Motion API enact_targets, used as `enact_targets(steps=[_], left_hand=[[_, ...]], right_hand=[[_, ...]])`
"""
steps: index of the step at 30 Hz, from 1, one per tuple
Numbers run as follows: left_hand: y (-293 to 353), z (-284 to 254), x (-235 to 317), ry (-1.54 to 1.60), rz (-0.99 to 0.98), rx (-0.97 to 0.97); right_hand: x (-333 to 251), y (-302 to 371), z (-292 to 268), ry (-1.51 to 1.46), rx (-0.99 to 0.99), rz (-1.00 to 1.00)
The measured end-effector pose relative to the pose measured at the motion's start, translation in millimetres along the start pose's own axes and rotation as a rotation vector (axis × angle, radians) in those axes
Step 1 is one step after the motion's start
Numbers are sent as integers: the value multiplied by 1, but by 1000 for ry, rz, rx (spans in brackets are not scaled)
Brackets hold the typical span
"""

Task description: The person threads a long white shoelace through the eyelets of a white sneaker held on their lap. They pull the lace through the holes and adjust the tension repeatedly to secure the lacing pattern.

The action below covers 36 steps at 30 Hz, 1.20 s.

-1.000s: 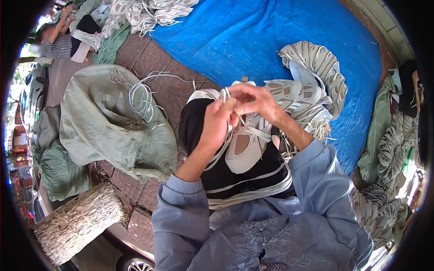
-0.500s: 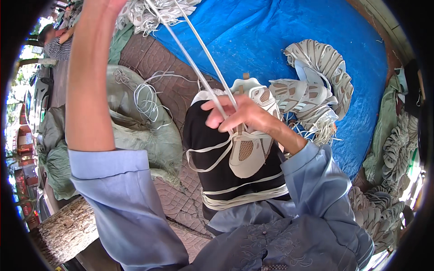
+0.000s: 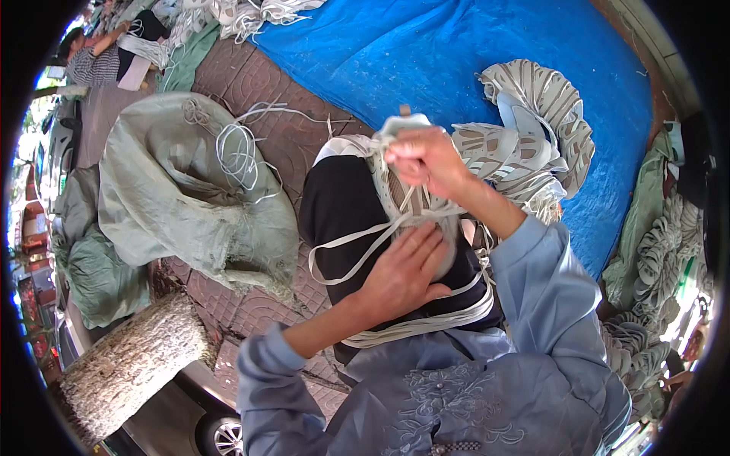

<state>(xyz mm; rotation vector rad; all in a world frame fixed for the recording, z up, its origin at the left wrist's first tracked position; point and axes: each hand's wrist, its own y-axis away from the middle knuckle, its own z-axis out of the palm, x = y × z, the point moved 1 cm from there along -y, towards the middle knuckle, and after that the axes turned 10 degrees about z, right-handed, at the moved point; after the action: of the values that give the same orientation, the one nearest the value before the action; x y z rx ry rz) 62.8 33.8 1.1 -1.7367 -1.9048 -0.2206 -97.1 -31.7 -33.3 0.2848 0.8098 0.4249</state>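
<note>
A beige and white shoe upper (image 3: 386, 178) lies on the black cloth (image 3: 334, 197) over my lap, its toe toward me. My left hand (image 3: 407, 262) rests flat over the toe, fingers extended and partly covering it. Higher up, my right hand (image 3: 430, 159) is closed in a fist near the upper's collar, gripping a white shoelace (image 3: 409, 199) whose strand shows below the fingers. A loop of cream lace (image 3: 327, 245) trails off to the left of the upper. A bundle of laces (image 3: 426, 328) lies across my lap.
A blue tarp (image 3: 380, 53) holds a curved row of shoe uppers (image 3: 544, 95). On the left are a pale green sack (image 3: 152, 182) with loose white laces (image 3: 237, 156) and a rough stone block (image 3: 137, 365). Another person (image 3: 95, 61) sits far left; more uppers (image 3: 639, 357) pile up at right.
My left hand has come down from high on the left, leaving the stretched laces, onto the toe. My right hand has moved up toward the collar and closed into a fist.
</note>
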Motion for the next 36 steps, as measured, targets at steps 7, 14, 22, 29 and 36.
enact_targets(steps=[7, 14, 22, 29, 36], left_hand=[[17, 30, 10, 12, -11, 103], [19, 28, 6, 88, -41, 123], [25, -6, -14, -90, -282, 360], [17, -14, -30, -373, -516, 177], [21, -33, -32, -149, -624, 573]], right_hand=[[-100, -74, -37, 118, 79, -193], [-213, -121, -118, 18, 207, -332], [-200, -86, -77, 215, 119, -367], [-180, -58, -52, 304, 62, -354], [-166, -36, -51, 285, 182, -299]])
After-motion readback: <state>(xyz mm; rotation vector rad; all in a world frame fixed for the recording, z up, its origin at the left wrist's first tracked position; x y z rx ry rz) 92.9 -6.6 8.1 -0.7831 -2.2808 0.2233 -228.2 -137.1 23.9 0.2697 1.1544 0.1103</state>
